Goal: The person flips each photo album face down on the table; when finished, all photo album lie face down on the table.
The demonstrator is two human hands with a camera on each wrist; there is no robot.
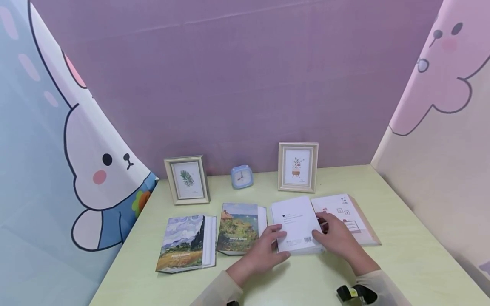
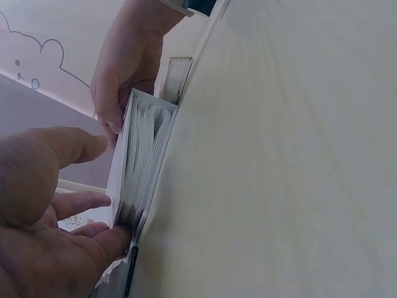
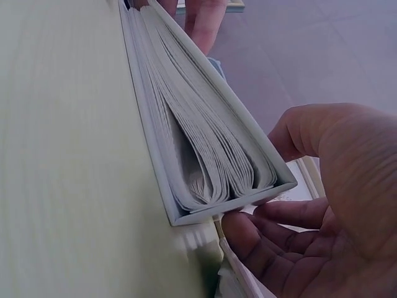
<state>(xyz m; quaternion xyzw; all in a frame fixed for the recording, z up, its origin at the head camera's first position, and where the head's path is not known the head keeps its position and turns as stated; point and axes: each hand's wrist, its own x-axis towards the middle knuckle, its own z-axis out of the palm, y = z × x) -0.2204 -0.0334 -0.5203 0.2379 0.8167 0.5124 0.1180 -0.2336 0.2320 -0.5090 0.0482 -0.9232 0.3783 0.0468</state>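
A photo album point(image 1: 294, 227) lies with its white, barcoded back cover up, its page ends showing in both wrist views. My right hand point(image 1: 337, 236) grips its right, spine side, thumb on the cover and fingers at the spine. At the opposite edge, my left hand point(image 1: 264, 250) touches the album with fairly straight fingers; its thumb stands apart from the cover in the left wrist view. Right of it lies another album point(image 1: 361, 238) with a furniture drawing, partly behind my right hand. To the left are a seaside-painting album point(image 1: 239, 225) and a wheat-field album point(image 1: 183, 242).
Behind the albums stand a leaf picture frame point(image 1: 187, 180), a small blue clock point(image 1: 242, 177) and a potted-plant picture frame point(image 1: 297, 167). A purple backdrop point(image 1: 245, 85) rises at the back of the pale table point(image 1: 126, 280). Printed cloth panels flank both sides.
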